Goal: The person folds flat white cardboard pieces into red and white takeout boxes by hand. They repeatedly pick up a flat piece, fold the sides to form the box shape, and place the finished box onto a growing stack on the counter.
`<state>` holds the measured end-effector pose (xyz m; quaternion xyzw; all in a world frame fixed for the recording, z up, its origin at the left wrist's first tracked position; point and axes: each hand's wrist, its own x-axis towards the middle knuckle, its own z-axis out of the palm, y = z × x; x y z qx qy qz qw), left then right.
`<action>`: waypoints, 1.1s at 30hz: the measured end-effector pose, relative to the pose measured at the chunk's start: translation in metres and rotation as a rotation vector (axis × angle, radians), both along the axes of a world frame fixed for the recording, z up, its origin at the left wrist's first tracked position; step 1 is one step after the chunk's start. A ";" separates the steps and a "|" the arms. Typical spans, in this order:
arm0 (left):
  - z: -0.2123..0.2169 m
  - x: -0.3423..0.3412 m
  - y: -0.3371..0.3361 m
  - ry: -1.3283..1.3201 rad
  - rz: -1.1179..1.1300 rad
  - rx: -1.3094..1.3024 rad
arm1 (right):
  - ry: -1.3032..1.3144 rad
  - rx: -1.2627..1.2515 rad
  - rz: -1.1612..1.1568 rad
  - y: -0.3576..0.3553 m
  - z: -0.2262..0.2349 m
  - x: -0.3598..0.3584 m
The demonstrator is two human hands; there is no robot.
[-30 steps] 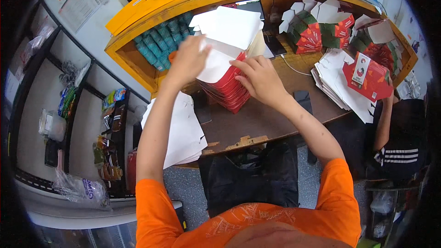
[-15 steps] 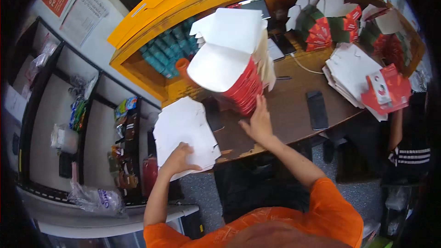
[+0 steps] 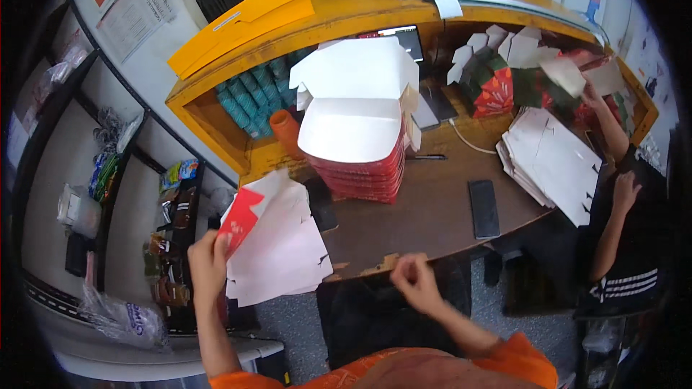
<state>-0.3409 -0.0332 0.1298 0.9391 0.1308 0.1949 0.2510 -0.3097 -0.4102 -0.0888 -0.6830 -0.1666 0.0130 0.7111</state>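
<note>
A flat carton blank (image 3: 240, 222), red on one face and white on the other, is pinched along its edge by my left hand (image 3: 207, 268). It is lifted at an angle above a pile of white flat blanks (image 3: 277, 248) at the table's left front. My right hand (image 3: 419, 287) hovers in front of the table edge, fingers curled to the thumb, with nothing visible in it. Just beyond stands a tall nested stack of folded red cartons (image 3: 357, 169) with white insides and raised lid flaps, touched by neither hand.
Another pile of flat blanks (image 3: 551, 158) lies at the right beside a black phone (image 3: 484, 209). A co-worker's hand (image 3: 595, 97) reaches to folded red and green cartons (image 3: 494, 94). An orange cup-shaped roll (image 3: 285, 133) and teal packs (image 3: 249, 104) fill the left shelf.
My left hand has raised a blank off the pile. My right hand has left the carton stack and drawn back toward me. The co-worker's hand has moved to the folded cartons.
</note>
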 end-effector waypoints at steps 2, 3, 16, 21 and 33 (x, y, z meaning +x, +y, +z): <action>0.015 -0.033 -0.043 0.288 -0.096 -0.250 | 0.315 -0.047 0.287 -0.015 -0.002 -0.045; -0.005 -0.039 -0.057 0.431 -0.378 -0.124 | 0.397 0.096 0.424 -0.017 0.011 -0.061; -0.280 -0.032 -0.229 1.054 -0.241 -1.415 | 0.387 -0.355 0.102 -0.072 -0.121 -0.094; -0.317 -0.021 -0.244 0.931 -0.178 -1.506 | 0.574 -0.247 0.087 -0.078 -0.092 -0.091; -0.333 -0.065 -0.237 0.553 0.105 -1.662 | 0.303 -0.378 -0.032 -0.071 -0.054 -0.074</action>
